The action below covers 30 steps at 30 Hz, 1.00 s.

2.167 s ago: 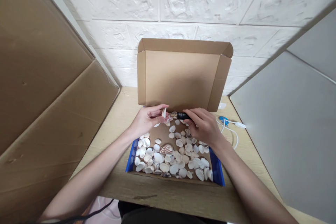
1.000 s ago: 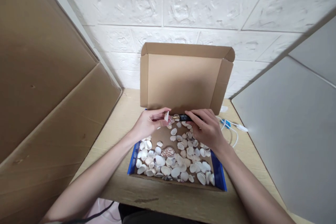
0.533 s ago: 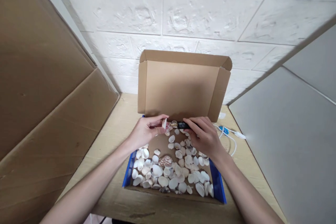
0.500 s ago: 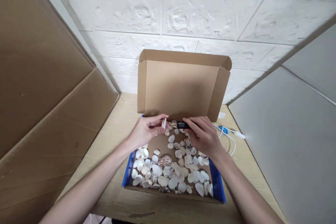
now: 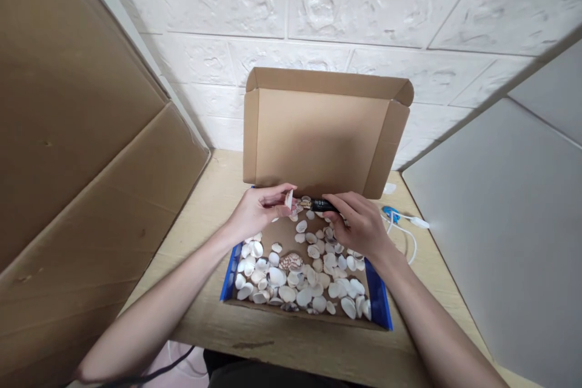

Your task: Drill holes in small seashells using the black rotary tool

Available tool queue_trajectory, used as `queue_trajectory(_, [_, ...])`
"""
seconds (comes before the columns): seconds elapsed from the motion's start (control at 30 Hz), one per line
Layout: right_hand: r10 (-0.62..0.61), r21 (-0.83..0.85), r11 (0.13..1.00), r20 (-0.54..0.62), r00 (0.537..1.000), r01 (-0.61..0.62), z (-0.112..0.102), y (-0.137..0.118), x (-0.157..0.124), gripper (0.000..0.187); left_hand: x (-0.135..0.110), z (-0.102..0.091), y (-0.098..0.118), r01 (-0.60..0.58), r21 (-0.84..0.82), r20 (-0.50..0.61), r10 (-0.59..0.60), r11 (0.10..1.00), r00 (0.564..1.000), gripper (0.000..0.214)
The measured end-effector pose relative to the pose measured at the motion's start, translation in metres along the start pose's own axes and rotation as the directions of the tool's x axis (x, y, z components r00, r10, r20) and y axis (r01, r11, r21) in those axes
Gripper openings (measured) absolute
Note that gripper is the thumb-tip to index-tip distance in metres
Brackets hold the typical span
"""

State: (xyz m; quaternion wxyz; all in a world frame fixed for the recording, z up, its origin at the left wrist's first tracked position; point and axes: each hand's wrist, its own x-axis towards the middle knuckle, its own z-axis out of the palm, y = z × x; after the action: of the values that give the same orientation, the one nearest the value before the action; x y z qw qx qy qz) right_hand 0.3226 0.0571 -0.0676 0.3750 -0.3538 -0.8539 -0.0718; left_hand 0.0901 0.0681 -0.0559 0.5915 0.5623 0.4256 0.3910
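Note:
A shallow cardboard box (image 5: pixel 381 309) with blue sides sits on the wooden desk, its lid (image 5: pixel 318 133) standing upright at the back. Several pale seashells (image 5: pixel 295 276) cover its floor. My left hand (image 5: pixel 259 212) pinches a small white shell (image 5: pixel 288 199) over the box's far end. My right hand (image 5: pixel 361 224) grips a slim black tool (image 5: pixel 324 205), whose brass-coloured tip points at that shell and sits right beside it.
A large cardboard sheet (image 5: pixel 77 163) walls the left side and a grey panel (image 5: pixel 495 206) the right. A white brick wall stands behind. A white cable with a blue connector (image 5: pixel 391 213) lies right of the box. A dark cord hangs below the desk edge.
Both hands keep the same hold on shell and tool. Only the view shifts, tilting up and then back down.

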Motion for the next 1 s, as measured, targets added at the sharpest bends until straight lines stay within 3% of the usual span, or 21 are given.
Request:
queue_trajectory(0.3, [-0.011, -0.095, 0.995, -0.060, 0.998, 0.005, 0.0006, 0.0015, 0.0003, 0.031, -0.0009, 0.0040, 0.0053, 0.011, -0.023, 0.010, -0.011, 1.000, 1.000, 0.046])
queue_trajectory(0.5, [-0.071, 0.026, 0.997, 0.077, 0.994, 0.069, 0.0055, -0.0008, -0.0024, 0.034, -0.0005, 0.0072, 0.0017, 0.040, 0.043, 0.031, -0.041, 0.998, 0.999, 0.045])
queue_trajectory(0.67, [-0.024, 0.052, 0.999, 0.197, 0.980, 0.014, 0.0086, -0.0015, -0.0063, 0.031, 0.0014, 0.0049, -0.0017, 0.061, 0.035, 0.015, -0.062, 0.998, 0.998, 0.049])
queue_trajectory(1.0, [-0.021, 0.034, 0.999, 0.175, 0.984, 0.016, 0.0076, -0.0019, -0.0043, 0.028, 0.0011, 0.0056, -0.0011, 0.043, 0.054, 0.036, -0.045, 0.998, 0.998, 0.045])
